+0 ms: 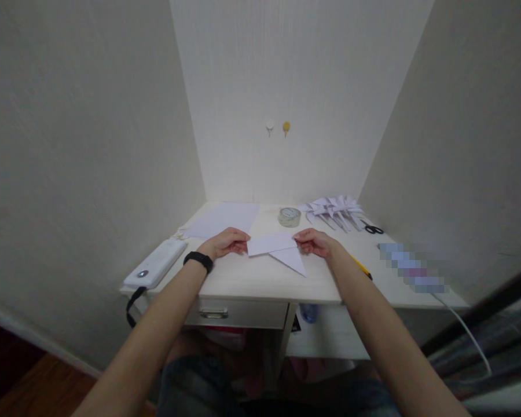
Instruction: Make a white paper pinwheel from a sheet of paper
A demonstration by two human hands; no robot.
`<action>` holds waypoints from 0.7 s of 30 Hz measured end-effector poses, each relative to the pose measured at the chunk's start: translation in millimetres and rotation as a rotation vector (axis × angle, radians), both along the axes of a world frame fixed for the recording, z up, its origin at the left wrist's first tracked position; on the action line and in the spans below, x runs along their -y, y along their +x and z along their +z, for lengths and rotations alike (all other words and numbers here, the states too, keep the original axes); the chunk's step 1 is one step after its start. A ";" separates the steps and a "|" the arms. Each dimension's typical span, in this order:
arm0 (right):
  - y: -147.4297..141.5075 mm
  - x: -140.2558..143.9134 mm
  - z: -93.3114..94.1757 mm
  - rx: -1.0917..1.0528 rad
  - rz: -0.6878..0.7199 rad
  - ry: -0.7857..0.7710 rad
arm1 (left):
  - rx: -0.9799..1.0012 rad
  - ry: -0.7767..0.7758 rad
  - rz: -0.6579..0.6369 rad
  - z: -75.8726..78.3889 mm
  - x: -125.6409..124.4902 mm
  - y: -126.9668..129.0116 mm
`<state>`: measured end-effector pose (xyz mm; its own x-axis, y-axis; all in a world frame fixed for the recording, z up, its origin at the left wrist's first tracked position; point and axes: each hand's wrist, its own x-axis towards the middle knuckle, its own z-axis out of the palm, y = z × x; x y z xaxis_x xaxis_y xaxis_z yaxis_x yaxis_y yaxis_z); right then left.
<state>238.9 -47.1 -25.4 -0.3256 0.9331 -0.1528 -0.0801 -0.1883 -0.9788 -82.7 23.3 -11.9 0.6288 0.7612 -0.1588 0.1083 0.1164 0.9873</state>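
Between my hands, a little above the white desk, is a folded white sheet of paper [272, 245], with a pointed flap angling down to the right. My left hand [229, 241], with a black band on the wrist, pinches its left end between thumb and fingers. At the right end, my right hand [315, 241] grips the upper corner in the same way. Behind my left hand lies a stack of flat white paper [226, 218]. A roll of clear tape [289, 217] sits just beyond the folded paper.
Folded paper pinwheel shapes [334, 209] are piled at the back right, beside black-handled scissors [373, 229]. A yellow cutter [362, 267] lies by my right forearm. A white device [158, 263] with a black strap rests at the desk's left edge. Walls enclose the desk [238, 284].
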 end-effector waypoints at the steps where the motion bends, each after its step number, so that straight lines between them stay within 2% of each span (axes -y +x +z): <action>1: -2.5 3.6 0.8 0.003 0.006 0.004 | 0.005 -0.001 0.014 0.0 1.2 0.1; 6: -6.4 27.4 1.0 0.236 0.141 0.089 | 0.035 0.008 0.103 0.9 8.2 3.2; 9: -1.2 41.7 -2.9 0.308 0.067 0.134 | 0.034 0.010 0.158 2.7 12.7 3.3; 14: 9.1 60.4 -9.8 0.348 -0.084 0.160 | 0.024 -0.028 0.176 7.7 20.8 -1.2; 17: 10.7 68.4 -11.1 0.327 -0.074 0.183 | -0.022 0.011 0.229 7.0 24.0 2.9; 21: 9.5 75.1 -10.5 0.300 -0.008 0.193 | -0.051 0.135 0.358 4.1 26.8 22.9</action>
